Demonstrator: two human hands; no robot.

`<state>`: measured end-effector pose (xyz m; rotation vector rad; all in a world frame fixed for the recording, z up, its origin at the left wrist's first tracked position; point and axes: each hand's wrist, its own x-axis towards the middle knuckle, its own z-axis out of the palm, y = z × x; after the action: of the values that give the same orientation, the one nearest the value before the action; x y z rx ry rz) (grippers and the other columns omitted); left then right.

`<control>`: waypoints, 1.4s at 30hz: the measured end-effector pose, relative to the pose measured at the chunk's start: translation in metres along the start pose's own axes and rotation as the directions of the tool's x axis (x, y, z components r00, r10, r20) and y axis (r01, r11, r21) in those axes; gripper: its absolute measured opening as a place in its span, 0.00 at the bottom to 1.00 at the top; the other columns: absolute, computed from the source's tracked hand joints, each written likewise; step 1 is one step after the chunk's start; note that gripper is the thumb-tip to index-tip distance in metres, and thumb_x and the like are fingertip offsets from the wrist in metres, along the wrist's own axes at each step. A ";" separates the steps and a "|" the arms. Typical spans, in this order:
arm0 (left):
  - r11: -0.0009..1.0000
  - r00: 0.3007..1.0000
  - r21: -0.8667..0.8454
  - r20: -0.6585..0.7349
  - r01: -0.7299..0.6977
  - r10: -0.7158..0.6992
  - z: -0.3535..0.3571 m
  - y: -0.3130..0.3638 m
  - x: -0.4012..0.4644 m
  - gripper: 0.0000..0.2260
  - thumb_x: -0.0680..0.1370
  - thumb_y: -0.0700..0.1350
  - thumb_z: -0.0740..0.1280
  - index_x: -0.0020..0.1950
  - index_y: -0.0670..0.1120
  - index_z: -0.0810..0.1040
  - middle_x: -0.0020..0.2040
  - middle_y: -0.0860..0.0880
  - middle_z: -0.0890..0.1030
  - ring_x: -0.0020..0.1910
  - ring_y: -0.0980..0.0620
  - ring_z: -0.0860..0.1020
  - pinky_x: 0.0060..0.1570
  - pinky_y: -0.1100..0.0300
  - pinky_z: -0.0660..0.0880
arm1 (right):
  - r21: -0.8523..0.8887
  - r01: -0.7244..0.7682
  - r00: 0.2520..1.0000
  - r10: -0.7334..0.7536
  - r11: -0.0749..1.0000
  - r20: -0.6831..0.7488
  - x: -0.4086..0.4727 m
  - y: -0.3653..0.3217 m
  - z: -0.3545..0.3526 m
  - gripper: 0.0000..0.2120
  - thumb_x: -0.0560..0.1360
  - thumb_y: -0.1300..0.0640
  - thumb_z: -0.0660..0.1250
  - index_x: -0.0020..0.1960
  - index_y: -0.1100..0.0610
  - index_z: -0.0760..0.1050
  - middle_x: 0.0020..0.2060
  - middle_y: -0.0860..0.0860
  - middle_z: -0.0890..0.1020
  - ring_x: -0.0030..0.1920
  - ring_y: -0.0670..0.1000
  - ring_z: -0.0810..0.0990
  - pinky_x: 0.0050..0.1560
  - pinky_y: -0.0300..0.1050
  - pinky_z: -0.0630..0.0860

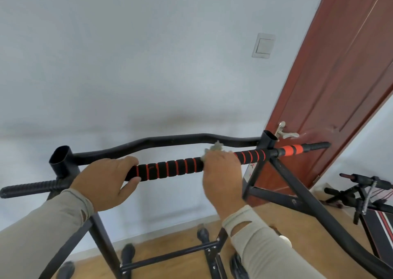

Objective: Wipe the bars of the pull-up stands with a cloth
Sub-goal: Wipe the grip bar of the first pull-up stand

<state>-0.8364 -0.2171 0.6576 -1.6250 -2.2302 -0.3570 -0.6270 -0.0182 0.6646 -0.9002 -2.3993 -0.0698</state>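
The pull-up stand's top bar (170,169) runs across the middle of the head view, padded in black foam with orange rings. My left hand (106,181) grips the bar near its left end, thumb under the foam. My right hand (221,172) grips a small grey cloth (214,148) wrapped over the bar right of centre; only a tuft of cloth shows above my fingers. A curved black rear bar (170,140) runs behind, between two open upright tubes.
A red-brown door (340,76) with a metal handle (285,133) stands close behind the stand's right end. A light switch (263,45) is on the pale wall. Another exercise machine (365,193) sits on the wooden floor at right. The stand's lower crossbars (170,255) lie below.
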 end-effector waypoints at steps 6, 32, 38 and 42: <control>0.996 0.998 0.089 0.066 -0.011 0.005 0.008 0.004 -0.003 0.14 0.72 0.60 0.64 0.50 0.53 0.73 0.37 0.58 0.77 0.35 0.52 0.76 0.41 0.53 0.72 | 0.221 0.373 0.927 -0.374 0.901 -0.043 -0.016 -0.106 0.025 0.14 0.80 0.58 0.60 0.58 0.57 0.83 0.58 0.54 0.86 0.66 0.55 0.79 0.74 0.55 0.69; 0.987 0.971 0.049 0.176 0.154 -0.161 -0.010 0.009 -0.020 0.21 0.77 0.41 0.64 0.69 0.51 0.69 0.65 0.53 0.78 0.64 0.50 0.76 0.72 0.52 0.64 | 0.246 0.376 0.926 -0.369 0.893 -0.076 -0.025 -0.133 0.018 0.08 0.80 0.58 0.68 0.55 0.52 0.85 0.53 0.48 0.87 0.58 0.51 0.83 0.68 0.54 0.75; 0.989 0.979 0.018 0.141 0.148 -0.149 -0.052 0.006 -0.068 0.22 0.80 0.42 0.63 0.75 0.50 0.68 0.75 0.53 0.70 0.73 0.48 0.69 0.74 0.51 0.63 | 0.383 0.291 0.939 -0.338 0.877 0.060 -0.006 -0.110 0.001 0.12 0.85 0.49 0.59 0.48 0.48 0.79 0.35 0.43 0.80 0.39 0.48 0.79 0.44 0.47 0.80; 0.945 0.943 -0.023 0.073 0.326 -0.324 -0.083 -0.021 -0.099 0.15 0.81 0.44 0.61 0.67 0.52 0.74 0.65 0.54 0.78 0.61 0.50 0.75 0.65 0.50 0.72 | 0.511 0.279 0.925 -0.370 0.813 0.083 -0.002 -0.124 -0.003 0.16 0.86 0.45 0.57 0.45 0.47 0.78 0.31 0.44 0.79 0.37 0.47 0.80 0.42 0.48 0.79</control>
<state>-0.8174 -0.3428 0.6905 -1.2978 -2.5619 -0.4324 -0.7014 -0.1159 0.6836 -0.2570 -2.5327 0.4956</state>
